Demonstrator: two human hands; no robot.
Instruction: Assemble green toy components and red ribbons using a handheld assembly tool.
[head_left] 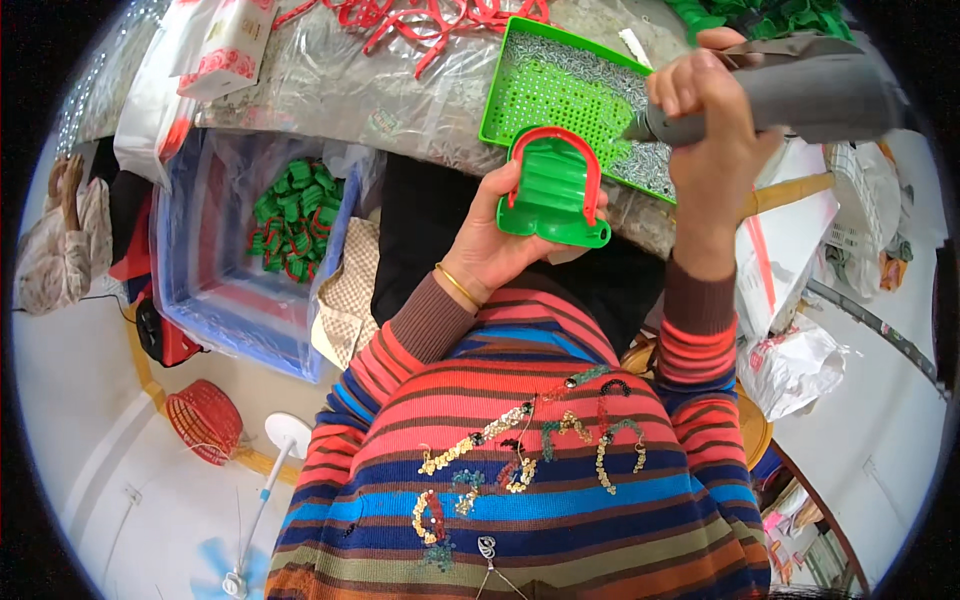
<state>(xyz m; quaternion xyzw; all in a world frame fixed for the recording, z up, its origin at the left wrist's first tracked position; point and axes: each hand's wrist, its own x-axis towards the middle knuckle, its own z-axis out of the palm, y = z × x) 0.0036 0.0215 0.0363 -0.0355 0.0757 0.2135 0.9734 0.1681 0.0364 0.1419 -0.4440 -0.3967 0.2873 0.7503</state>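
Observation:
My left hand (497, 232) is closed around a green moulded plastic part (556, 180) with a red arched strip along its rim. The piece faces up, and a small looped tab shows at its lower right corner. In my right hand (712, 105) is a dark grey, cylindrical electric screwdriver (790, 100). Its narrow tip points left, over a bright green perforated tray (490, 110) that holds many small silver screws. Between the tip and the green part there is a visible gap. Slight blur softens the screwdriver and the fingers on it.
To the left, a blue plastic-lined bin (180, 250) holds several green and red pieces. Red strips (430, 30) lie on the plastic-covered table, with green pieces (790, 15) at the far right. A white patterned box (225, 60) stands far left; a red basket (203, 420) sits on the floor.

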